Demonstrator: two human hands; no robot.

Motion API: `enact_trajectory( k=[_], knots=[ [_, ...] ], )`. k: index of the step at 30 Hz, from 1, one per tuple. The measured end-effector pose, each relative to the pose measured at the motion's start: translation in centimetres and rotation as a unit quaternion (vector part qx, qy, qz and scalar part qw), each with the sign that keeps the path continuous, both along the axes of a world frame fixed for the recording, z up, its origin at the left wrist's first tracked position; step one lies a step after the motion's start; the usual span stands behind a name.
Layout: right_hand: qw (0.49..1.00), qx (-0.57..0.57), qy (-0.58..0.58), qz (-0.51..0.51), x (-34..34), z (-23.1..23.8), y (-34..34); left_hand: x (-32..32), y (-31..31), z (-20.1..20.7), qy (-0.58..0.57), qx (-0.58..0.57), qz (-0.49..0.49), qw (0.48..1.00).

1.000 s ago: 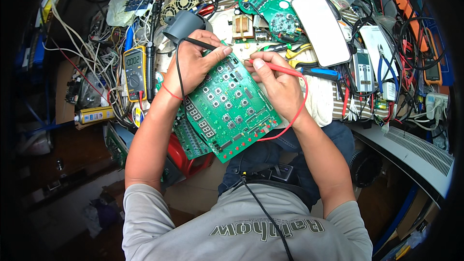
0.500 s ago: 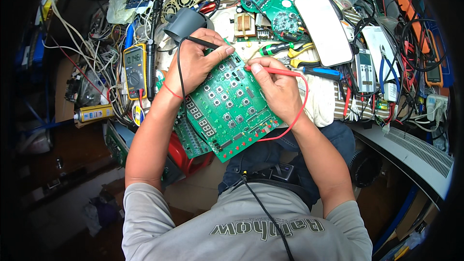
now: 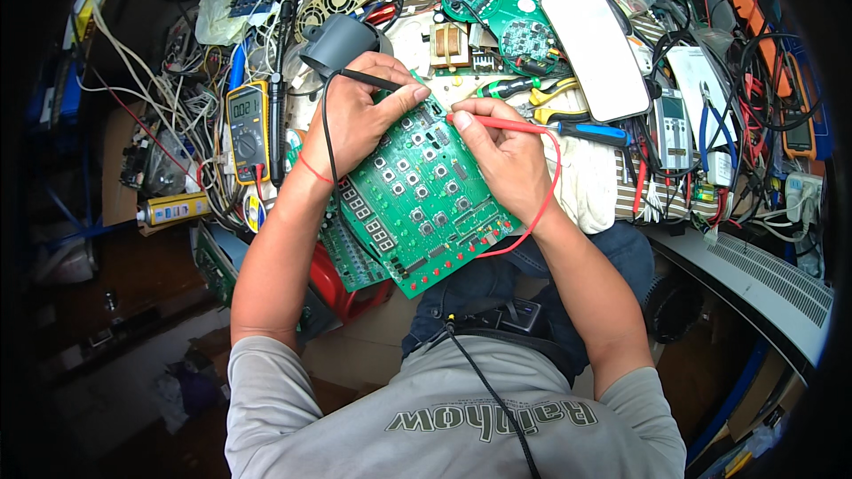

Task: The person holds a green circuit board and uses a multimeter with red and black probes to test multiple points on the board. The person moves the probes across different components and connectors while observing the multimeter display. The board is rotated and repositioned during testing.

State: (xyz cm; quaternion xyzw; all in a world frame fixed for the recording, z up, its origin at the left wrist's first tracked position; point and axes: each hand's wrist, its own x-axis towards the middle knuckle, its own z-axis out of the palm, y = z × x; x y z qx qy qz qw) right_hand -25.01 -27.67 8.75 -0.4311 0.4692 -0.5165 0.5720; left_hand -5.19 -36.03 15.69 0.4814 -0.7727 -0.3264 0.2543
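1. Meter (image 3: 248,132) — one, yellow, left of the hands.
2. Gray cylinder (image 3: 342,46), just beyond the left hand.
3. Second board (image 3: 351,257), mostly hidden under the first.
4. Left hand (image 3: 355,120), gripping the black probe (image 3: 373,81) and covering the board's upper-left part; probe tip unclear.
5. Green board (image 3: 426,195), slanted between both hands.
6. Right hand (image 3: 510,151), pinching the red probe (image 3: 501,123) — board contact unclear.
7. One phone (image 3: 595,51), beyond the right hand.
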Motion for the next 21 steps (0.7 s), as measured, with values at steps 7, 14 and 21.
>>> enact_trajectory(
  k=[7,14,21],
  knots=[
    [1.000,-0.005,-0.016,-0.009,0.21,-0.09,-0.22,0.05,-0.05,-0.06,-0.002,-0.010,-0.005,1.000],
    [1.000,-0.003,-0.010,-0.008,0.10,-0.15,-0.07,0.00,-0.01,-0.02,-0.006,-0.010,-0.009,1.000],
    [1.000,-0.009,-0.022,-0.011,0.24,-0.41,-0.01,-0.05,0.05,0.06,-0.013,-0.010,-0.013,1.000]
  ],
)
